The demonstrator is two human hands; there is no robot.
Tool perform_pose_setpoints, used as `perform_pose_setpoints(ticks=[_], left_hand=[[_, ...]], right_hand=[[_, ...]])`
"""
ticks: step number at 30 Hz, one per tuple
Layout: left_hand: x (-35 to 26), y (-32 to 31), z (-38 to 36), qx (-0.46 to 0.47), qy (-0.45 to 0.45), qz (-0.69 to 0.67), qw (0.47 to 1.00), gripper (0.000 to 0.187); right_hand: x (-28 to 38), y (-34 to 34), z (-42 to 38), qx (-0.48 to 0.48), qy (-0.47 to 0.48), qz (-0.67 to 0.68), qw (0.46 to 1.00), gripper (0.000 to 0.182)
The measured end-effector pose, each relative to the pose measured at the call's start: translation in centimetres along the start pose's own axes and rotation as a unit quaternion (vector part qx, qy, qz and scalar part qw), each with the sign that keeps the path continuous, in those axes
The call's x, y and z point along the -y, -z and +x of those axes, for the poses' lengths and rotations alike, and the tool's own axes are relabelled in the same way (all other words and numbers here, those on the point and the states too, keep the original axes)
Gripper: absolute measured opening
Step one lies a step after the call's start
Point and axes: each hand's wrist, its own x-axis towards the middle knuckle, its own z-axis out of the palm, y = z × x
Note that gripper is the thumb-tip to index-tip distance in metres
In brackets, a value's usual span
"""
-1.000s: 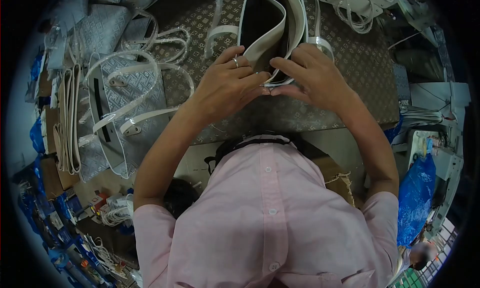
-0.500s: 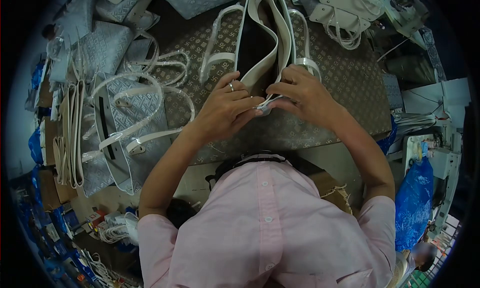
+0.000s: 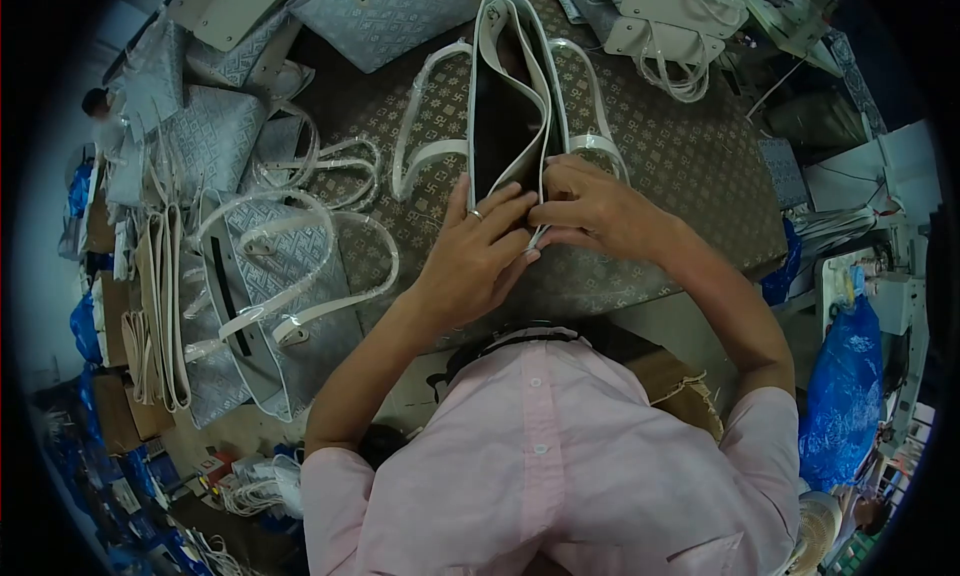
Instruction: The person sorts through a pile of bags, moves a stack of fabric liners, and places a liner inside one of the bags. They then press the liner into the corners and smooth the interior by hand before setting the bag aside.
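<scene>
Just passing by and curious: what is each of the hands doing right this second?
Left hand: closed, pinching the near end of the open white-trimmed bag.
Right hand: closed, gripping the same end of the bag's rim.

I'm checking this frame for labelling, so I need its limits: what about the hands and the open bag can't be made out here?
Head view only:
- Fingertips of the left hand and right hand: pressed together at the rim of the open bag, hiding what they pinch.
- Bag interior: dark shadow, contents unreadable.
- Bag's near end: covered by both hands.
- Grey bag at left: its lower edge is blurred by lens distortion.
</scene>
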Motion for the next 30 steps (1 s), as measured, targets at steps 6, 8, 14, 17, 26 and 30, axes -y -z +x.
perform_pose_setpoints(ticks=[6,8,14,17,26,30], left_hand=[[0.3,-1.4,-0.7,-0.047,-0.045,-0.039,0.997,0.010],[0.4,-1.3,-0.6,-0.058,-0.049,-0.035,0.996,0.010],[0.2,-1.8,-0.6,-0.070,-0.022,-0.058,0.996,0.013],[0.2,-1.5,-0.5,-0.046,-0.070,-0.008,0.996,0.014],[0.7,2.1,-2.4,-0.075,-0.030,0.025,0.996,0.024],[1.6,1.7,-1.2,0.008,-0.039,-0.057,0.998,0.021]], right_hand=[[-0.1,0.6,-0.3,0.052,0.018,0.026,0.998,0.022],[0.5,0.8,-0.4,0.010,0.029,-0.014,0.999,0.021],[3.2,-1.3,-1.1,-0.035,-0.007,-0.208,0.977,0.021],[4.3,-0.1,-0.3,-0.036,0.010,-0.242,0.970,0.014],[4.8,-2.0,-1.5,-0.017,-0.062,-0.086,0.994,0.019],[5.2,-2.5,-0.9,0.016,-0.117,-0.042,0.992,0.017]])
